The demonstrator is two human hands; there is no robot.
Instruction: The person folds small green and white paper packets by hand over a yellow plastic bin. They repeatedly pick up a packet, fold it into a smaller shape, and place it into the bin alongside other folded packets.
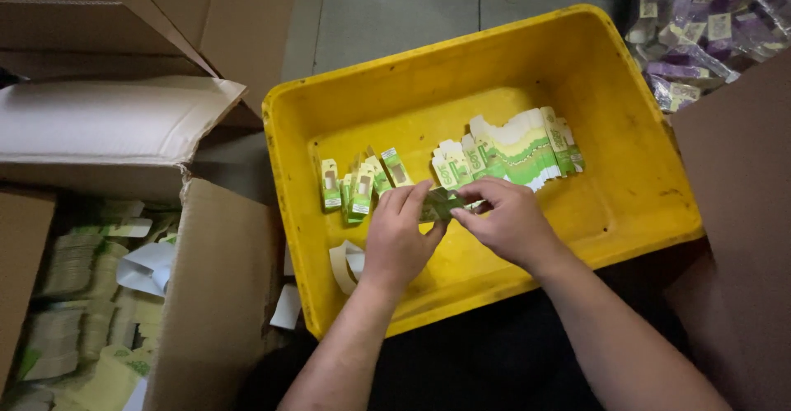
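A grey tiled floor lay behind a yellow plastic bin point(626, 205) at frame centre. Above its near wall, the left hand point(401, 238) and right hand point(504, 217) pinched one small green carton point(441, 204) between fingertips, probably half-folded. Squaring its creases evenly would suit. Folded cartons point(360, 184) stood left, flat blanks point(511, 154) upper right.

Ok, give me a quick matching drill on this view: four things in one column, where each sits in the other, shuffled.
Things:
1. small box
2. flat stack
3. folded boxes
4. purple packets

Places:
A. top right, on the floor outside the bin
B. between both hands, left hand and right hand
C. in the bin, left of the hands
D. in the bin, fanned out beyond the right hand

Pairs: 1-B, 2-D, 3-C, 4-A
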